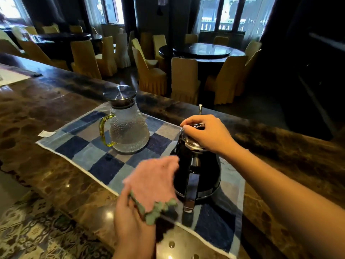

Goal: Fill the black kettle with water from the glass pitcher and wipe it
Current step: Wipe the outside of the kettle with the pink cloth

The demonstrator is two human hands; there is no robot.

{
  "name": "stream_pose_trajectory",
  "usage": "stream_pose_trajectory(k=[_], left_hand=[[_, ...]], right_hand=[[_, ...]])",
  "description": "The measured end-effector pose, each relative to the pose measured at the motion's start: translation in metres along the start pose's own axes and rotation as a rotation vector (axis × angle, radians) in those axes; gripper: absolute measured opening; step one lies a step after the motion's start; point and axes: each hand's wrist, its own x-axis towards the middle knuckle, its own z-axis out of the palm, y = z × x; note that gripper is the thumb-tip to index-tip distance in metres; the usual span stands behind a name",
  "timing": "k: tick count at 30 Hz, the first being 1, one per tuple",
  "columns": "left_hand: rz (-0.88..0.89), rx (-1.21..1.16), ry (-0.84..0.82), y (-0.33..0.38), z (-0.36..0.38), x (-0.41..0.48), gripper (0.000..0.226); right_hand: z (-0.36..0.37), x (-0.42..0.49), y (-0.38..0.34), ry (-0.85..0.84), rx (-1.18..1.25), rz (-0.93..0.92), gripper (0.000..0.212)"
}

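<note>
**teapot_tom:** so which step is this, the pour or the wipe?

**mossy_k:** looks like the wipe to me; the glass pitcher (128, 131) stands upright on the checkered mat (89, 152) with its steel cap (119, 94) on, apart from the black kettle (197, 174) and to its left, and no hand is near it. The kettle sits on the same mat, closer to the person, handle (191, 191) pointing at the camera.

**teapot_tom:** and the hands?

**mossy_k:** right hand (207, 133) is on top; fingers curled over the kettle lid (192, 143), clamping it at the rim – I'd guess to steady the thing. Left hand (130, 217) has a pink cloth (155, 180) (green trim, bunched near the palm) draped over its fingers and up against the kettle's left side. It's blurred and the fingers are hidden under the fabric, so I can't tell whether they're flat or curled round it.

**teapot_tom:** is there water in the kettle then?

**mossy_k:** can't see inside; the lid's shut, and the pitcher's bumpy glass hides the level too. Going by where things sit, I'd judge the fill is done.

**teapot_tom:** next move?

**mossy_k:** my guess – work the cloth round the body, including the far side and under the handle; that needs the top hand to hold firm so the kettle doesn't skate on the mat or tip toward the counter (46, 113) edge.
</note>
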Motion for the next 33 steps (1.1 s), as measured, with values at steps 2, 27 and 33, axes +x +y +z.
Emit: stream_pose_trajectory(k=[2, 27, 33], left_hand=[[-0.016, -0.205, -0.083, -0.016, -0.024, 0.019, 0.029], [0.332, 0.368, -0.557, -0.045, 0.026, 0.140, 0.029], [0.607, 0.382, -0.475, -0.077, 0.005, 0.071, 0.069]], right_hand=[[-0.001, 0.001, -0.001, -0.013, -0.017, 0.015, 0.017], [0.018, -0.001, -0.023, 0.210, -0.165, 0.314, 0.019], [0.018, -0.001, -0.025, 0.216, -0.178, 0.330, 0.017]])
